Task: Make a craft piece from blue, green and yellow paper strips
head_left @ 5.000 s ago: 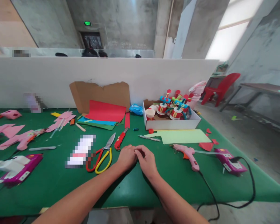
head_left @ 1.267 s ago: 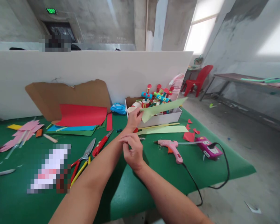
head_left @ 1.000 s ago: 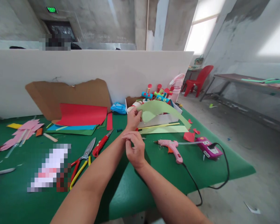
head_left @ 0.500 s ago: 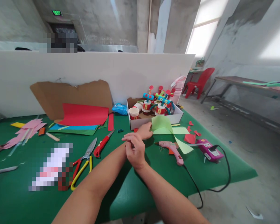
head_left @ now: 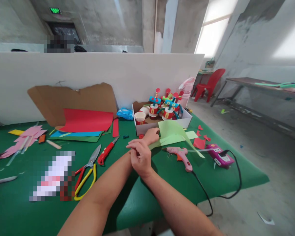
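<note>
My left hand (head_left: 151,135) reaches across the green table (head_left: 22,213) and grips the near corner of a light green paper sheet (head_left: 173,130). The sheet is bent and droops over the table in front of a white box (head_left: 144,128) of paper-cup figures. My right hand (head_left: 139,158) sits closer to me, fingers curled, resting against my left wrist. Whether it holds anything is hidden. A second light green sheet (head_left: 192,134) lies flat under the held one.
A pink glue gun (head_left: 183,156) with a black cord lies right of my hands, beside a purple power strip (head_left: 220,154). Red-and-yellow scissors (head_left: 87,172) and a red utility knife (head_left: 105,153) lie to the left. Red paper (head_left: 87,120) leans on cardboard (head_left: 64,98).
My left hand reached out, lifted the light green sheet high, then brought it down low in front of the box. My right hand stayed curled near the left wrist.
</note>
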Demonstrator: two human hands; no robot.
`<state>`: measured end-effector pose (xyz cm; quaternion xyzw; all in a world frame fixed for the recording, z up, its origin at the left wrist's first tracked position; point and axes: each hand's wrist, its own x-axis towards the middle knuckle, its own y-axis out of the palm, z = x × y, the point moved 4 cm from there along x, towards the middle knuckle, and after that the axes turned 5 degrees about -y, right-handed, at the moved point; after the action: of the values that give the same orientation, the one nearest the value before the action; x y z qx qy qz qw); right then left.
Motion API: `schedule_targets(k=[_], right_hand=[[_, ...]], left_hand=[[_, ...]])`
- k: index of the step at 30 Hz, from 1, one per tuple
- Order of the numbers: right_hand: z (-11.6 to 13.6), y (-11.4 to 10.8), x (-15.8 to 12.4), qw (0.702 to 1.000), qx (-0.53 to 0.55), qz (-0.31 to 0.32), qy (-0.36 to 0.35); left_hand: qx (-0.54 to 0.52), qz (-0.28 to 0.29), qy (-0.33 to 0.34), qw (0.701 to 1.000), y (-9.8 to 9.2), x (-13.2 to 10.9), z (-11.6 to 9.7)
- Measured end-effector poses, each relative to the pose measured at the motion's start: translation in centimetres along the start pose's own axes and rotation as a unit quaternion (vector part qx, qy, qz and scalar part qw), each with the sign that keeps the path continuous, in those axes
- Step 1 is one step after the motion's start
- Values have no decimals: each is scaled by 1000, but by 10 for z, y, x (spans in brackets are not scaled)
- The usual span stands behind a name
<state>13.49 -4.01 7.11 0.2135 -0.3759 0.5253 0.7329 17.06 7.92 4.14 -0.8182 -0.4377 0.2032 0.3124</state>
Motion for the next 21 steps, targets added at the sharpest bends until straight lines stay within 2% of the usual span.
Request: schedule_targets(k=[3, 5, 9, 11, 14, 17, 21], right_hand=[[0, 0, 0, 1000, 1, -2, 6], [-1, 0, 0, 1000, 3, 1, 10], [-1, 0, -1, 1000, 3, 0, 11], [-1, 0, -1, 1000, 4, 3, 11], [1, 1, -2, 1000, 16, 14, 4], [3, 2, -2, 1000, 22, 19, 0], [4, 3, -2, 999, 27, 17, -5]], left_hand=[[-162, -6, -71, 984, -1, 7, 9], [-203, -16, -104, 974, 2, 12, 13], [-193, -65, -53, 978, 5, 19, 8], [-245, -87, -40, 965, 5, 21, 5], [-314, -134, -58, 938, 1, 19, 8], [-266, -165, -92, 945, -6, 9, 14], [-18, -175, -87, 981, -18, -9, 13]])
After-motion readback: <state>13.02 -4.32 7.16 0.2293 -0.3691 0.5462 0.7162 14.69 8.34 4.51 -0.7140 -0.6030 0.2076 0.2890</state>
